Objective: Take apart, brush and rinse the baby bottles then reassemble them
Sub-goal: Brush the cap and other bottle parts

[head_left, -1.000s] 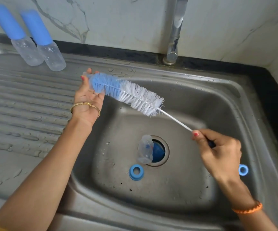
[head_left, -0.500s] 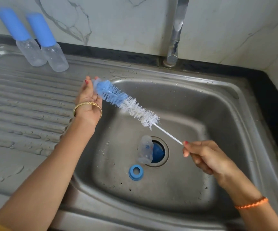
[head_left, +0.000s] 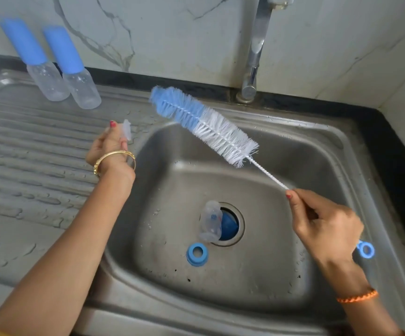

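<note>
My right hand (head_left: 325, 226) grips the wire handle of a bottle brush (head_left: 204, 127) with blue and white bristles, raised over the sink basin. My left hand (head_left: 110, 146) pinches a small clear teat (head_left: 126, 130) above the sink's left rim, apart from the bristles. A clear bottle body (head_left: 210, 221) lies on its side by the drain, over a blue cap (head_left: 229, 226). A blue screw ring (head_left: 197, 254) lies flat on the sink floor in front of it. Two assembled bottles with blue caps (head_left: 51, 69) (head_left: 75, 73) stand on the drainboard at the back left.
The steel sink (head_left: 305, 151) has a ribbed, wet drainboard (head_left: 26, 154) to its left. A chrome tap (head_left: 255, 49) rises at the back centre. Marble wall behind; a black counter edge (head_left: 390, 154) runs along the right.
The brush has pulled away from my left hand, up and to the right. The clear teat now shows free in my left fingers. My right hand moved right.
</note>
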Tool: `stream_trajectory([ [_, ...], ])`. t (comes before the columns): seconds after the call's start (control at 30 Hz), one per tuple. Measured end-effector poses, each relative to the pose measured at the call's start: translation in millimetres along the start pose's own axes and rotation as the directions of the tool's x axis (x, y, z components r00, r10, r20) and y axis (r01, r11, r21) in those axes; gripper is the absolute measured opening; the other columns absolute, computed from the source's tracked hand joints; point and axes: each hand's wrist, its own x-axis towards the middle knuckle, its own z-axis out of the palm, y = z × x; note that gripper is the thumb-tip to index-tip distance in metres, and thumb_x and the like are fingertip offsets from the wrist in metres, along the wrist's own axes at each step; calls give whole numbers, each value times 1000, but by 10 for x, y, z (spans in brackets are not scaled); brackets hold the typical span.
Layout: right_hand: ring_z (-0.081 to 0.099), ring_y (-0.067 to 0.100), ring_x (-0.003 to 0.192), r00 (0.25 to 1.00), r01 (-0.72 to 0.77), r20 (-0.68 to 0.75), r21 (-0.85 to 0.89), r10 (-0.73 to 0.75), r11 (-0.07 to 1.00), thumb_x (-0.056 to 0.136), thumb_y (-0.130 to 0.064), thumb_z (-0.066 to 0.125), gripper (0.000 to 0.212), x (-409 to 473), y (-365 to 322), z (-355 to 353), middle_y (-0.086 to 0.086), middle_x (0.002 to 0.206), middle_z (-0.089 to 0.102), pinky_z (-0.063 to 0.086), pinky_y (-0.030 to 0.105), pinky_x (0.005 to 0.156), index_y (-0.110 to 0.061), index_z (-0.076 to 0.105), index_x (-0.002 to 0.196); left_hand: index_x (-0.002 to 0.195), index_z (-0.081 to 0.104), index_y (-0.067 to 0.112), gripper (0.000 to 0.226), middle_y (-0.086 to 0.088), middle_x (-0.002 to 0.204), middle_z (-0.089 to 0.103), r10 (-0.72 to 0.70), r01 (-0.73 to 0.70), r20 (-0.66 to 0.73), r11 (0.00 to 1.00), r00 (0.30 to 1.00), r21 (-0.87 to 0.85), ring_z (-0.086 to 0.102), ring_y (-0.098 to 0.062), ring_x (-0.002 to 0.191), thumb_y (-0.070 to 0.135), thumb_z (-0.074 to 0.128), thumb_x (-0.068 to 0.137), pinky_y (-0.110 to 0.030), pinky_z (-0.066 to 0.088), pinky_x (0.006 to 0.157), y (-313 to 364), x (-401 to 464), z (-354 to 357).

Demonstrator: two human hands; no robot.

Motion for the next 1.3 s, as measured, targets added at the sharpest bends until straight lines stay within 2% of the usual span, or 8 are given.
stream_trajectory([
  [0.13, 56, 35, 43, 977, -119, 169, -54, 126, 991, 85, -39, 54, 36, -16, -36, 63, 7, 45, 56, 34, 24, 48, -14, 68, 62, 65, 53, 14, 24, 1, 65, 56, -81, 55, 169, 987, 982, 152, 52, -2, 52, 6, 69, 81, -10, 44, 49, -127, -158, 55],
  [0.27, 59, 43, 67, 901, -251, 336, -115, 276, 961, 86, -35, 61, 29, 2, -71, 91, 15, 63, 64, 30, 30, 56, -11, 69, 72, 66, 57, 15, 23, 7, 49, 59, -132, -44, 327, 877, 936, 478, 51, -4, 48, -2, 65, 79, -10, 42, 45, -173, -221, 34],
  [0.4, 57, 41, 76, 861, -326, 373, -115, 345, 939, 89, -40, 53, 33, 32, -46, 83, 13, 70, 63, 32, 31, 59, -13, 68, 76, 79, 66, 15, 13, -8, 73, 60, -257, -437, 561, 409, 787, 801, 59, -13, 57, 6, 74, 75, -23, 53, 63, -401, -240, -95],
  [0.5, 58, 38, 81, 824, -349, 428, -133, 371, 928, 90, -42, 52, 32, 49, -43, 79, 11, 76, 64, 34, 31, 62, -16, 70, 82, 100, 67, 14, 28, -5, 85, 61, -425, -691, 603, -77, 675, 719, 59, -19, 81, 20, 77, 75, -22, 43, 81, -621, -270, -203],
  [0.63, 58, 36, 84, 777, -331, 492, -212, 393, 920, 91, -45, 50, 32, 67, -29, 57, 10, 84, 66, 32, 29, 62, -21, 70, 89, 111, 59, 16, 37, -7, 107, 62, -655, -786, 467, -350, 594, 510, 58, -25, 104, 24, 73, 78, -24, 42, 83, -911, -290, -371],
  [0.87, 55, 35, 79, 725, -332, 550, -248, 415, 910, 93, -45, 47, 32, 108, -47, 38, 10, 82, 62, 32, 28, 63, -22, 69, 93, 109, 57, 12, 23, -9, 120, 50, -695, -834, 461, -449, 552, 321, 54, -28, 106, 8, 49, 88, -23, 36, 74, -1073, -252, -471],
  [1.1, 39, 22, 62, 709, -348, 562, -246, 426, 905, 93, -45, 46, 33, 110, -80, 28, -2, 62, 43, 28, 27, 55, -21, 69, 92, 115, 52, 14, 34, -6, 124, 40, -673, -828, 486, -495, 557, 263, 40, -26, 119, 20, 64, 83, -35, 44, 92, -1096, -229, -510],
  [1.3, 40, 22, 59, 692, -409, 557, -221, 459, 885, 91, -37, 46, 29, 154, -67, -12, -1, 64, 47, 29, 26, 54, -18, 68, 90, 111, 58, 16, 24, -1, 120, 48, -466, -903, 774, -234, 430, 360, 40, -21, 118, 22, 60, 87, -34, 41, 92, -1037, -616, -349],
])
